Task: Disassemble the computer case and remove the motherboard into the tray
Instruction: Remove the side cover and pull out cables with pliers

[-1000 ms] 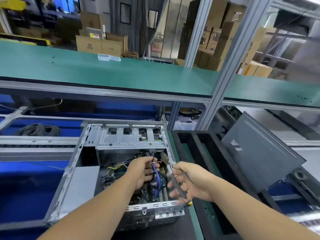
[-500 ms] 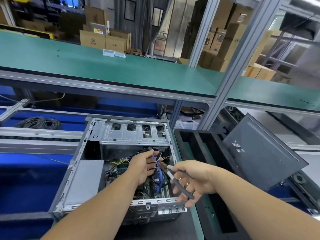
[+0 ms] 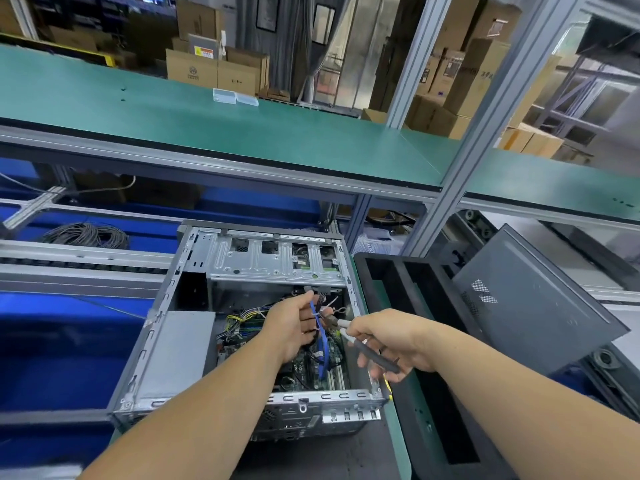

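Computer case (image 3: 180,355) open, left hand (image 3: 291,327) fingers pinching blue cable (image 3: 320,341), right hand (image 3: 391,341) gripping cutters (image 3: 367,351).

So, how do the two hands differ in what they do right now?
The left hand reaches inside the case and grips a bundle of cables, the blue cable among them; the right hand stays at the case's right edge and holds a dark-handled tool. The left hand holds the cables up, while the right points the tool's tip at them. Both are bare and curled round something.
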